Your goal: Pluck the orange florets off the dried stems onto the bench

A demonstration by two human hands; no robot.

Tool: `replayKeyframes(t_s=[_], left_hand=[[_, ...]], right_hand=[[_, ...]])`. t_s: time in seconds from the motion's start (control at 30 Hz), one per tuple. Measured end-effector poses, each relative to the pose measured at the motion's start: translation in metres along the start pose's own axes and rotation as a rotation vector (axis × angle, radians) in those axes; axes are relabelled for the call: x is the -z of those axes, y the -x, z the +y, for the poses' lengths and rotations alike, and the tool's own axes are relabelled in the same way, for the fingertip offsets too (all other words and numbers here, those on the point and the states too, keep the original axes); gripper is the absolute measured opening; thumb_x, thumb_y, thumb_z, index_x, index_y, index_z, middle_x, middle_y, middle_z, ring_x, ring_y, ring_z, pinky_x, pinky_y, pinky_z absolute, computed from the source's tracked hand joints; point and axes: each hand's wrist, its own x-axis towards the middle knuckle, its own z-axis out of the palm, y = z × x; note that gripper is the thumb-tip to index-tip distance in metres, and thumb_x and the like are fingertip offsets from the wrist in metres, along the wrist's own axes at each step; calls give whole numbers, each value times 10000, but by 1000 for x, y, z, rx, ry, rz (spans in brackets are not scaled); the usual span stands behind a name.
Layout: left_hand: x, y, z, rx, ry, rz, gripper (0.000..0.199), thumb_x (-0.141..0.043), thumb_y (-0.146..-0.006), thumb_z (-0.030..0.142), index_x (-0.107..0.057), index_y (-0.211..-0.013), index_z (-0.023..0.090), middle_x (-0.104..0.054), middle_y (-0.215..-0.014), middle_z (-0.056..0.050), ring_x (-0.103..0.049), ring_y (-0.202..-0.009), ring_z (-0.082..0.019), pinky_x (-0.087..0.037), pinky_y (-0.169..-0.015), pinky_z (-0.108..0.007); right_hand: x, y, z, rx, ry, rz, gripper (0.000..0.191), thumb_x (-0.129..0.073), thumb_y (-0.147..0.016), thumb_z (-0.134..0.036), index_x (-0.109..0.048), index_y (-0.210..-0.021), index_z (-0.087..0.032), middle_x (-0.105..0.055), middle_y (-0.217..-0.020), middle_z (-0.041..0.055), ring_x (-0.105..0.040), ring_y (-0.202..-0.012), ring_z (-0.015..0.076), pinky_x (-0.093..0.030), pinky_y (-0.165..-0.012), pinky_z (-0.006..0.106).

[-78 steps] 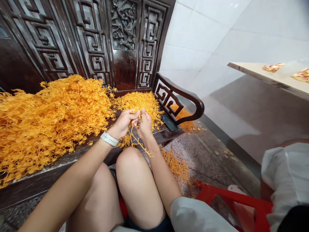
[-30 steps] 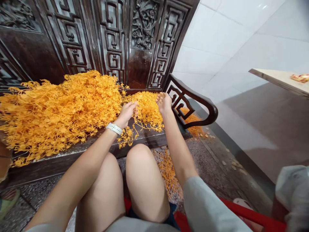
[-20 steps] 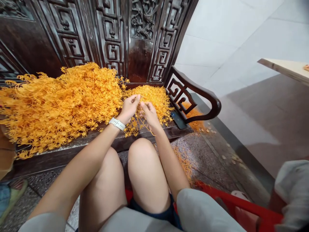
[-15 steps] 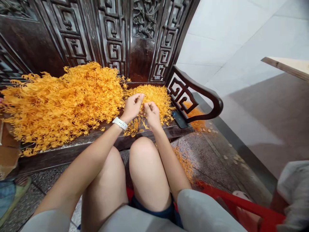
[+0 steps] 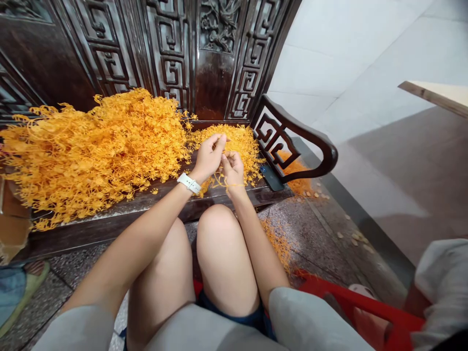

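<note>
My left hand (image 5: 209, 157), with a pale watch (image 5: 189, 183) on the wrist, is closed in a pinch; what sits between its fingertips is too small to make out. Just right of it and slightly lower, my right hand (image 5: 234, 168) is closed too, its fingers curled around a yellow-orange plastic sprig (image 5: 220, 182) whose thin strands hang below and across the wrist. Both hands are close together above a smaller pile of yellow-orange pieces (image 5: 245, 141). A much larger heap of branching yellow-orange plastic sprigs (image 5: 106, 146) lies to the left on the bench.
The dark carved wooden bench (image 5: 91, 224) has a curved armrest (image 5: 325, 163), with a phone (image 5: 271, 178) beside it. Orange scraps (image 5: 276, 241) litter the floor. A cardboard box (image 5: 12, 224) stands at left; a red plastic seat (image 5: 365, 302) and another person's sleeve (image 5: 444, 287) are at right.
My left hand has shifted a little right and up, and my right hand has turned slightly. Strands of the sprig now lie across my right wrist.
</note>
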Motion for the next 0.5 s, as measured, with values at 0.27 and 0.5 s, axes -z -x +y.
replayKeyframes(t_s=[0.27, 0.5], left_hand=[[1, 0, 7, -222, -399, 85, 368, -460, -1104, 484, -679, -960, 226, -651, -765, -34, -532, -635, -163, -348, -650, -326], [10, -2, 3, -238, -414, 27, 393, -445, -1108, 488, -657, -915, 219, -587, -671, -1, -486, -563, -143, -323, -600, -315]], right_hand=[[2, 6, -4, 117, 51, 35, 253, -720, -912, -400, -529, -916, -233, -563, -771, -36, -521, -686, 118, -448, -669, 242], [-3, 9, -12, -12, -147, 86, 279, -774, -846, -366, -537, -914, -236, -597, -874, -24, -562, -770, 115, -490, -701, 228]])
